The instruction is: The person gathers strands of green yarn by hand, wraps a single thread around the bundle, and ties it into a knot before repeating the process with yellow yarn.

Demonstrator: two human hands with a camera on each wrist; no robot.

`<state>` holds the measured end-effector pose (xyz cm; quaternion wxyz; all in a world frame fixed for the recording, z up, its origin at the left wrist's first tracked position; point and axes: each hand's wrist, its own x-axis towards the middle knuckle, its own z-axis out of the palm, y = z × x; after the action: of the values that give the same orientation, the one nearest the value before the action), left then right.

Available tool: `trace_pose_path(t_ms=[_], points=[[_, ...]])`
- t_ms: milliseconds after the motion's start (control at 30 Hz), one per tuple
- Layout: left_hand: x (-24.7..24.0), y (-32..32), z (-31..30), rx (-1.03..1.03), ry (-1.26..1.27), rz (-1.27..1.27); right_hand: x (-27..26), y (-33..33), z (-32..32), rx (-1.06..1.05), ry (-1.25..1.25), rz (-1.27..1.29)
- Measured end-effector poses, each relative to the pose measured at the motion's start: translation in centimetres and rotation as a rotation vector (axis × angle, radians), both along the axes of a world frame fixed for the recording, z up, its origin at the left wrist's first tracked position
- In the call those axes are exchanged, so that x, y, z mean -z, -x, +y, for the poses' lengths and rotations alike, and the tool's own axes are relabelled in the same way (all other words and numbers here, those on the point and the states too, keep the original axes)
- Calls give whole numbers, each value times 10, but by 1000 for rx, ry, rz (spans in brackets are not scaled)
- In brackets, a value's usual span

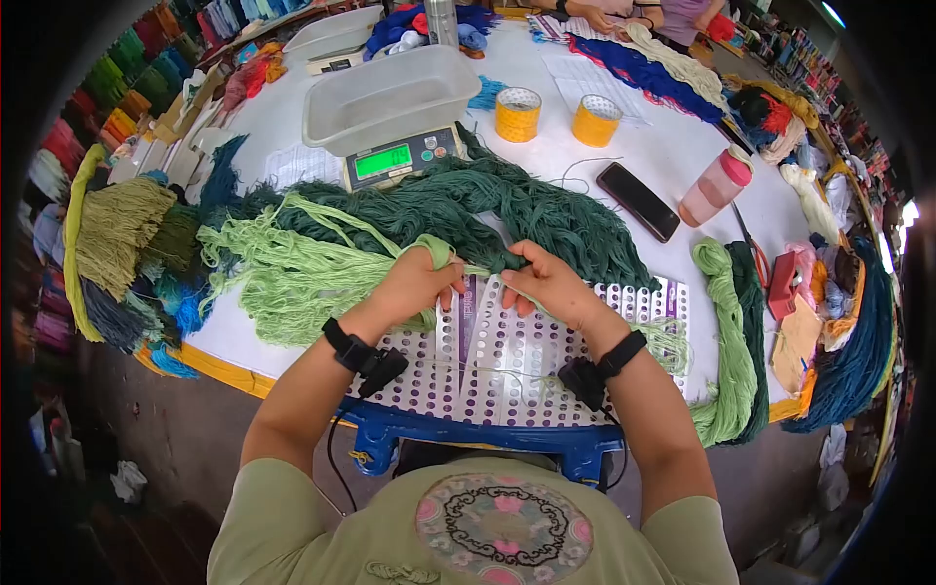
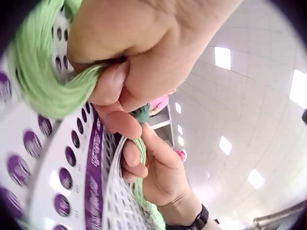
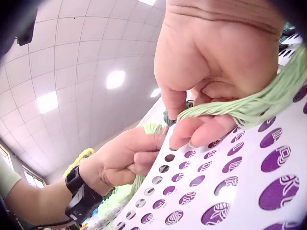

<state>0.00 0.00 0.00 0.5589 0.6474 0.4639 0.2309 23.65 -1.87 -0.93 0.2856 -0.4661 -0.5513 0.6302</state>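
Light green yarn [image 1: 312, 255] lies in loose strands across the left of the table and runs up to both hands. The left hand [image 1: 417, 285] has its fingers curled round a light green bundle [image 2: 50, 81], which loops over the hand. Beside it the right hand [image 1: 554, 288] pinches light green strands [image 3: 259, 106] between thumb and fingers, close to the edge of the dark green yarn [image 1: 507, 200]. Under both hands is a white card with purple-ringed holes [image 1: 507, 361]. A thin pale strand crosses the card between the wrists.
Behind the yarn stand a scale [image 1: 390, 161] with a plastic tub [image 1: 385, 102] and tape rolls [image 1: 518, 115]. A phone [image 1: 639, 201], pink-capped bottle [image 1: 715, 187], scissors [image 1: 749, 234] and green skeins [image 1: 726, 341] lie right. More yarn hangs at both table ends.
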Motion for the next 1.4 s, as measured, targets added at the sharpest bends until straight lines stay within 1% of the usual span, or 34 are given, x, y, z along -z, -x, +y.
trace_pose_path(t_ms=[67,100,167,200,233,300,333,400,433,500,533,600,633,700,733,767,833,867,900,967,1000,1033,1067,1100,1133,1200,1233,1267,1300,1367,1400], points=[[0,7,-2,-84,95,-94,-2,-1,-1,-2,12,-10],[-2,16,-4,-93,100,-67,-1,7,-2,-11,19,18],[0,12,-2,-64,262,-176,-3,5,-1,-7,15,-7],[-5,7,-3,-81,270,-145,-2,4,-2,0,9,-8],[-6,2,-5,-79,271,-144,-1,5,-2,1,10,-6],[-5,-8,-9,-122,100,-145,1,4,-2,9,-16,10],[-3,-10,-10,-120,102,-149,2,4,-2,11,-15,5],[-1,-11,-11,-89,32,-24,3,5,-1,10,-22,7],[-2,-11,-13,-89,31,-25,3,5,-1,11,-23,6],[-8,-8,-18,-242,90,-270,1,5,-2,11,-13,-9],[-14,-5,-20,-242,92,-266,-1,5,-2,12,-11,-5],[-25,-1,-22,-284,431,-427,-4,7,-2,-1,-4,-62],[-24,1,-22,-287,430,-423,-4,8,-2,-3,-5,-58],[-24,1,-23,34,610,-695,-4,8,-3,16,-2,-54],[-25,-2,-23,162,567,-665,-1,7,-3,22,-2,-52],[-28,-8,-23,171,569,-662,3,7,-2,16,-31,-32],[-38,-25,-27,81,505,-237,2,3,-4,14,-56,-18],[-28,-30,-25,102,373,-146,0,0,-4,-26,-31,17],[-24,-34,-24,100,373,-154,-3,-3,-3,-71,-9,50],[-17,-38,-22,208,109,27,1,-6,0,-77,-2,84],[-2,-35,-18,204,112,21,3,-7,2,-79,4,125],[20,-26,-11,162,-406,249,0,-4,1,-83,8,122],[32,-16,-6,111,-925,477,-5,4,0,-1,56,82],[23,-4,-4,115,-922,482,-8,10,0,84,106,49],[1,12,-2,62,-428,199,-7,12,1,86,114,58],[-43,46,1,-67,562,-355,-4,16,7,75,137,-116],[-52,64,1,-100,583,-459,2,17,9,74,144,-105],[-61,81,1,-132,601,-564,11,16,12,66,57,-156],[-69,98,2,-138,634,-584,19,16,14,58,-31,-207],[-82,118,4,-144,670,-598,33,16,18,73,-46,-197],[-88,123,7,-103,642,-534,33,16,19,87,-65,-196]])
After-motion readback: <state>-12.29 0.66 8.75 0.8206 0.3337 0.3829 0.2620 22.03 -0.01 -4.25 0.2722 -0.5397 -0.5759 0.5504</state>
